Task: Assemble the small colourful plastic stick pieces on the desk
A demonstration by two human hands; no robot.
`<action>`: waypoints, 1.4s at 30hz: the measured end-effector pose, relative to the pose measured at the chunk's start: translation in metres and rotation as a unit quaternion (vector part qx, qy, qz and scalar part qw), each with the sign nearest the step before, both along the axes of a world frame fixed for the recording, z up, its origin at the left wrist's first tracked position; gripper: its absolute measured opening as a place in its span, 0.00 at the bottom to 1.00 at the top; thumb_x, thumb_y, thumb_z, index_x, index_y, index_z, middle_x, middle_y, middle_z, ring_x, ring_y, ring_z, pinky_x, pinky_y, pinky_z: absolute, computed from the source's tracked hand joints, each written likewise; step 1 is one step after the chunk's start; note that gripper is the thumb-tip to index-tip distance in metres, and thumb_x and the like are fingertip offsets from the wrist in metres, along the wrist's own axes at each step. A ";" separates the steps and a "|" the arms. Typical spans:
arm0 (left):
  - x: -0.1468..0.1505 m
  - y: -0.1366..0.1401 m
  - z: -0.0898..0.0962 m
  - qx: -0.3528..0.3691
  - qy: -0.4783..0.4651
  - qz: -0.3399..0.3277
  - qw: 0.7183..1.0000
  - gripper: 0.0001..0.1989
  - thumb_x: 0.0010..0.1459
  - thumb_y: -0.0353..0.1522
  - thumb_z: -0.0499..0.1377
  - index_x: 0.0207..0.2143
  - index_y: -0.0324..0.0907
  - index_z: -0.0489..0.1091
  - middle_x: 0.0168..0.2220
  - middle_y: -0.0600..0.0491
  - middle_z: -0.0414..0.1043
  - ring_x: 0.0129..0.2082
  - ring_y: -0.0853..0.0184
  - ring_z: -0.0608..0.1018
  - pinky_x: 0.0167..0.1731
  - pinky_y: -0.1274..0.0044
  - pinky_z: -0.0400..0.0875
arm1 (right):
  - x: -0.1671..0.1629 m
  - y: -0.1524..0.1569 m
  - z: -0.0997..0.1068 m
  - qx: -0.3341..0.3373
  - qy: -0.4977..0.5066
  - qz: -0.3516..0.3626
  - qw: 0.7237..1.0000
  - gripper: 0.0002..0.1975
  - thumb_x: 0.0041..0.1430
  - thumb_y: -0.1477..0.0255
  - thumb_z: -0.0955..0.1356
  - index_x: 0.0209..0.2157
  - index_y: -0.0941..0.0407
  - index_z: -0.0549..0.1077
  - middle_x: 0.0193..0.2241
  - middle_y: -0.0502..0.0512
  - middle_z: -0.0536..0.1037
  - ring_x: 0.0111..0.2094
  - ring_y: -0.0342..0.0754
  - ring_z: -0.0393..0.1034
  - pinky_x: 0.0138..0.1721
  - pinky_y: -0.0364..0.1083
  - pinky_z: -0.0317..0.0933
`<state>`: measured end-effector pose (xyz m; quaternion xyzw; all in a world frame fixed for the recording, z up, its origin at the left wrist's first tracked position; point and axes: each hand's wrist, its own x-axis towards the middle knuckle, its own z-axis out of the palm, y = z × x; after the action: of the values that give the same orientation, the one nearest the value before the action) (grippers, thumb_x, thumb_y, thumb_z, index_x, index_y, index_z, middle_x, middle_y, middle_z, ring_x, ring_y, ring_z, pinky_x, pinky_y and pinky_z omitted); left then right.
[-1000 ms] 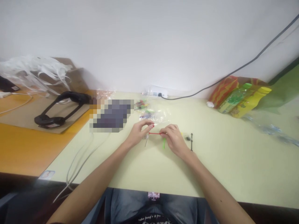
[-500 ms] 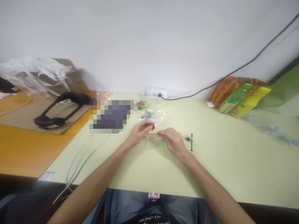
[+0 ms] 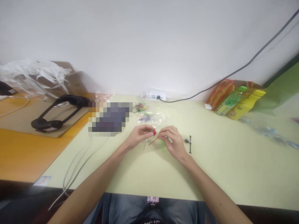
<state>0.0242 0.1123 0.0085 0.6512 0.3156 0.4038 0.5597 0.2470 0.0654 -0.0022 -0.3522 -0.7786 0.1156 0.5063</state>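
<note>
Over the middle of the pale table, my left hand [image 3: 139, 136] pinches a small red plastic piece [image 3: 154, 133] between thumb and fingertips. Close by on the right, my right hand [image 3: 172, 140] is closed on one end of a thin red stick [image 3: 153, 142], whose free end slants down to the left. The stick and the red piece are a short gap apart. Beneath my left hand lies a thin pale stick [image 3: 145, 145], partly covered by the fingers. A bright green piece [image 3: 163, 145] shows under my right hand. Farther right rests a black rod-like part [image 3: 190, 144] beside a small dark piece [image 3: 186, 141].
Behind my hands lie a clear plastic bag [image 3: 154, 118] and a pile of colourful small parts [image 3: 140, 107]. A blurred-out dark object [image 3: 112, 118] and white cables [image 3: 74, 168] are to the left. A green bottle [image 3: 231, 101] and yellow pack [image 3: 247, 105] stand right. A white power strip [image 3: 151, 94] sits by the wall.
The red stick has gone from level to slanted, its free end now lower. My right hand has turned a little, and the red piece in my left hand sits slightly lower.
</note>
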 end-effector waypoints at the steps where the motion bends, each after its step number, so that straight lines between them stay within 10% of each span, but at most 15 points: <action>1: 0.000 0.000 0.000 0.002 0.006 -0.006 1.000 0.14 0.58 0.39 0.72 0.41 0.38 0.81 0.40 0.46 0.81 0.41 0.63 0.81 0.46 0.74 0.76 | -0.001 0.000 0.000 -0.003 0.004 0.005 1.000 0.06 0.72 0.74 0.68 0.40 0.51 0.78 0.40 0.54 0.82 0.43 0.52 0.74 0.48 0.55 0.64; 42: -0.004 -0.006 0.007 0.105 0.119 -0.018 0.987 0.12 0.61 0.40 0.68 0.41 0.41 0.83 0.39 0.49 0.84 0.43 0.60 0.82 0.50 0.71 0.73 | 0.003 0.005 0.000 -0.048 -0.012 0.029 0.998 0.05 0.70 0.73 0.69 0.38 0.50 0.78 0.38 0.55 0.82 0.43 0.55 0.72 0.49 0.58 0.66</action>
<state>0.0206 0.1067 0.0155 0.7553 0.3240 0.3444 0.4538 0.2501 0.0700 -0.0025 -0.3549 -0.7882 0.1626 0.4758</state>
